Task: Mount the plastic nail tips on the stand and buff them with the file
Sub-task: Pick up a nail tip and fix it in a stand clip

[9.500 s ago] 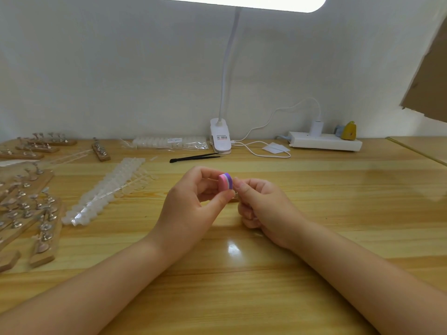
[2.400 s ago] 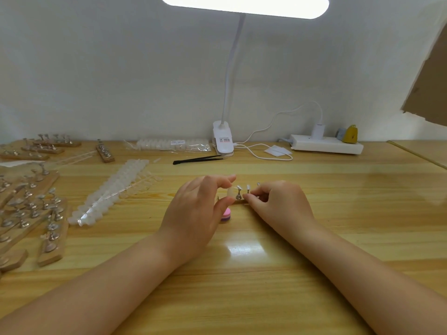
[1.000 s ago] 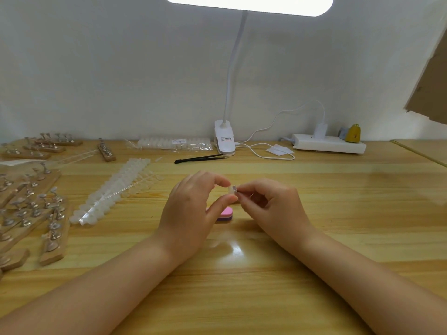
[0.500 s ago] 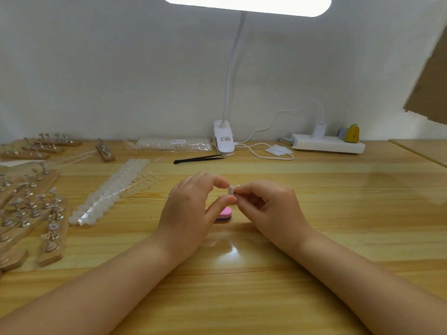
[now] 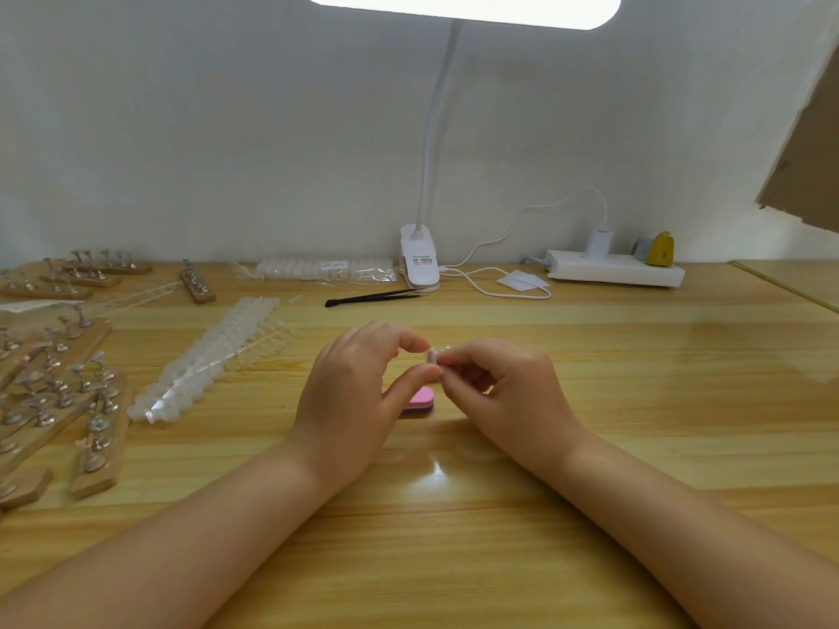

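My left hand pinches a small clear plastic nail tip between thumb and forefinger at the middle of the wooden table. My right hand meets it from the right, its fingertips curled and pinching something small at the tip; a bit of metal shows above them, but what it holds is mostly hidden. The pink and purple file lies flat on the table just below and between both hands, partly covered by my left thumb.
Strips of clear nail tips lie left of the hands. Several wooden stands with metal holders crowd the left edge. Black tweezers, a bagged strip of tips, a clip lamp base and a power strip sit at the back.
The file, held earlier between both hands, now lies on the table. The hands rose from the stand and, over the last second, stay pinched together around the nail tip with little motion.
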Tool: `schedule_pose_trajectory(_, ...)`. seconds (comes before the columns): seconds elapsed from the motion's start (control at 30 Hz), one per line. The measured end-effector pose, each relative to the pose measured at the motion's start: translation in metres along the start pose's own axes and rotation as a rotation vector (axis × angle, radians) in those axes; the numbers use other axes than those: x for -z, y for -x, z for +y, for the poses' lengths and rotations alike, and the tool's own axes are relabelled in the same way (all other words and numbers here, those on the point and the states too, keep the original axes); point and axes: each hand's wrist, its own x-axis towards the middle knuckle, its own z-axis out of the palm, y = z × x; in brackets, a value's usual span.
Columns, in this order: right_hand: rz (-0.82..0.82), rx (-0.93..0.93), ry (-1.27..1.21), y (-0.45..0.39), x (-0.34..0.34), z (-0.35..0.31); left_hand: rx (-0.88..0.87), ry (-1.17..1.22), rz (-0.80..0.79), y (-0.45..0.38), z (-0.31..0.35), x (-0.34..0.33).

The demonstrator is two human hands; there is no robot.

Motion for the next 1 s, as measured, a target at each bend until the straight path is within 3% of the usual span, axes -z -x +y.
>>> schedule_pose_trajectory(0.23,-0.015,0.011,-0.002,0.0003,-0.0002,0.0003,-0.007,0.021,-0.002,-0.0006,0.0015,0.0009)
schedule_pose_trajectory(0.47,-0.006,0.165,0.069,-0.0006,0.0057,0.0015,-0.021,0.051,0.034,-0.0014,-0.0026,0.0028)
schedule_pose_trajectory(0.6,0.006,0.13,0.086,-0.0011,0.0039,0.0016,-0.01,0.064,0.038,-0.0012,-0.0015,0.0031)
schedule_pose_trajectory(0.77,0.05,0.055,0.113,-0.0033,0.0052,0.0026,0.2,0.198,-0.025,-0.0005,0.0017,-0.0003)
schedule_pose_trajectory(1.0,-0.005,0.134,0.156,-0.0023,0.0056,-0.0007,0.373,0.399,-0.046,-0.0032,0.0034,-0.0007)
